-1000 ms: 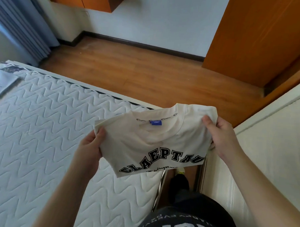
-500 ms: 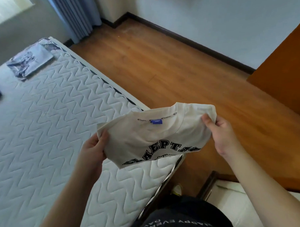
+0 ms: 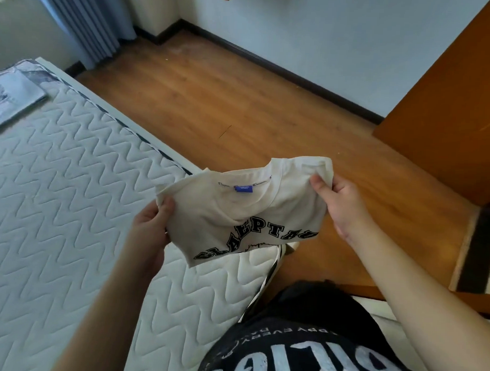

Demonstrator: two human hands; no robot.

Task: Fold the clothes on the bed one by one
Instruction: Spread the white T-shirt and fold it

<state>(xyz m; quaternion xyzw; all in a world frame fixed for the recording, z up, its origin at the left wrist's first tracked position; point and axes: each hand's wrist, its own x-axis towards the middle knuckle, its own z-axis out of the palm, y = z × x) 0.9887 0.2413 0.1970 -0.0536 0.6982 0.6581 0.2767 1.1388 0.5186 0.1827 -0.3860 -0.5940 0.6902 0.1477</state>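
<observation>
A folded cream T-shirt [image 3: 245, 210] with black arched lettering and a small blue neck label hangs in the air above the near corner of the bed. My left hand [image 3: 150, 226] pinches its left edge, thumb on top. At the upper right corner my right hand [image 3: 340, 199] grips the cloth, thumb pressed on the fabric. The shirt faces me, collar upward. Below it lies the white quilted mattress [image 3: 57, 206].
A folded grey-printed garment [image 3: 10, 99] lies on the mattress at the far left. Wooden floor [image 3: 241, 107] runs beside the bed, with blue curtains [image 3: 85, 21] at the back and an orange wooden door [image 3: 458, 95] on the right.
The view has swung left and lifted slightly; the folded shirt stays held between both hands, which keep the same grip. The folded garment at far left sits nearer the frame's edge.
</observation>
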